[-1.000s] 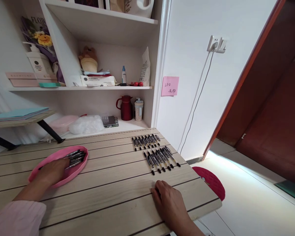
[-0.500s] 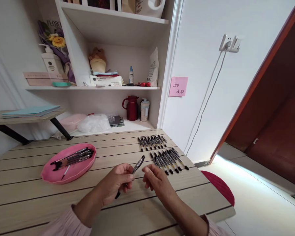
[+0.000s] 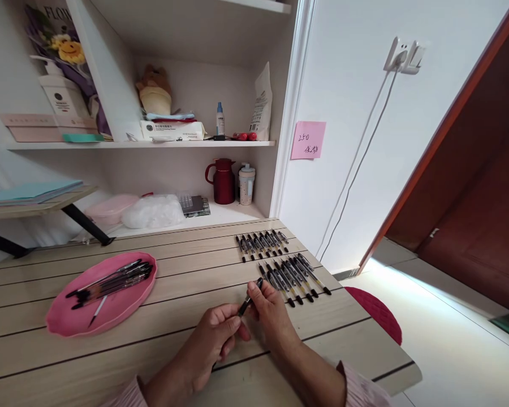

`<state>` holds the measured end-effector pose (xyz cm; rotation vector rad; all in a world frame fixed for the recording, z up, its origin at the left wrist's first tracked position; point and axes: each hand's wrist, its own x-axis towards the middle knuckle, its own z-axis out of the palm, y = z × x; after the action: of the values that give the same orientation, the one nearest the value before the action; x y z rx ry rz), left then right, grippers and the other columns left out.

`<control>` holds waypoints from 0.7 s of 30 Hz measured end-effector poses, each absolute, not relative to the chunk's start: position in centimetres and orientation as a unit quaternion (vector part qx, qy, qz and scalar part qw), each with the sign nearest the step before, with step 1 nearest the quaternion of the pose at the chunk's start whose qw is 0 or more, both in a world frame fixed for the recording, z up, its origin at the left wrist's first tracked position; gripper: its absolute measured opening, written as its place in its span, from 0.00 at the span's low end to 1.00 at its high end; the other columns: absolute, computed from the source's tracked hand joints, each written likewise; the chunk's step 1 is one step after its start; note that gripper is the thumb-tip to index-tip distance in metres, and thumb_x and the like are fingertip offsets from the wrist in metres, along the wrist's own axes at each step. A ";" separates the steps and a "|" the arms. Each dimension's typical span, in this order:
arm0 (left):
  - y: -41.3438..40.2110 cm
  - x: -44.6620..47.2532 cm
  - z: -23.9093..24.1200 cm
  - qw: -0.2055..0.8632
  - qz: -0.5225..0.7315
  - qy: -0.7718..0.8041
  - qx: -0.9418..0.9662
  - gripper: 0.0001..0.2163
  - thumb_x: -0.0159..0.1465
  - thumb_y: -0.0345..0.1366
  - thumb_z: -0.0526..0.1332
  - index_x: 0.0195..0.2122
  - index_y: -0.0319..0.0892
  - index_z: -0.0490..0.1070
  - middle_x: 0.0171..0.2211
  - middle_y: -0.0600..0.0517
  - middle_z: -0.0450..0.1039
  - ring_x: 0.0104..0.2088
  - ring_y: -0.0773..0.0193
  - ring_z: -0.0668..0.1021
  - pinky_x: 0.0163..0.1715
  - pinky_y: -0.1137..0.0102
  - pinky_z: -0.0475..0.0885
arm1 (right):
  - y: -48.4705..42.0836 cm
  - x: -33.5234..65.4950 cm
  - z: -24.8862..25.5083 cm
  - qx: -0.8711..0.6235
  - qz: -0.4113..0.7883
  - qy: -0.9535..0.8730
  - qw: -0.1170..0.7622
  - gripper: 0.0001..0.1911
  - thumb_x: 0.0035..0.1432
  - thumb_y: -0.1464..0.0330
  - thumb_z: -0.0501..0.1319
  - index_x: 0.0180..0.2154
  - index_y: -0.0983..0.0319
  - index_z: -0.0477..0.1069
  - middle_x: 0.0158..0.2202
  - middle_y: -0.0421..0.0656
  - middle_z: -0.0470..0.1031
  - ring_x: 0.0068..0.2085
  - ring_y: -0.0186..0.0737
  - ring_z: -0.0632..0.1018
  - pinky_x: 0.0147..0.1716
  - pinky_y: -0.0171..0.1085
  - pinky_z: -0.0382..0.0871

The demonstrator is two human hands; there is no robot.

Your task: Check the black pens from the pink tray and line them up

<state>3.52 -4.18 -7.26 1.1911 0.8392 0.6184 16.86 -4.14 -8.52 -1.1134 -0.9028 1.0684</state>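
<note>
Head view, one camera.

Hands: two, both the person's own. Left hand (image 3: 214,345) is curled, fingertips pinching the lower barrel of one black pen (image 3: 249,299). Right hand (image 3: 274,319) pinches the same pen's upper end between thumb and forefinger. The pen is tilted and lifted just off the table (image 3: 186,271), beside the left end of the front row.

Pens laid out: two rows. Back row (image 3: 261,244), eight or nine; front row (image 3: 294,275), about the same. They are packed too tight for a sure count.

Pink tray (image 3: 127,299): one, well left of the hands. It holds a loose bundle of dark pens, count unclear, plus one thin pale stick.

Shelf: one red jug (image 3: 223,181), one pale cup (image 3: 246,185) beside it.

Writing: pink sticky note (image 3: 307,140) on the wall reads "250" over two handwritten characters I cannot read. Letters "FLO" show at top left (image 3: 55,11). Bottle and packet labels are too small to read.
</note>
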 end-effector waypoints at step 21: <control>-3.9 3.3 -7.9 0.718 0.346 0.404 0.449 0.17 0.53 0.38 0.60 0.43 0.39 0.68 0.21 0.56 0.67 0.13 0.78 0.57 0.12 0.77 0.45 | -1.4 21.0 -7.4 -0.707 0.011 -0.698 0.116 0.08 0.54 0.71 0.54 0.34 0.66 0.70 0.36 0.51 0.73 0.37 0.42 0.74 0.34 0.34 0.62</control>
<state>3.33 -3.94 -7.95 0.9929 0.8925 0.7649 21.04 -1.37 -7.42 -2.0698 -2.0446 0.0325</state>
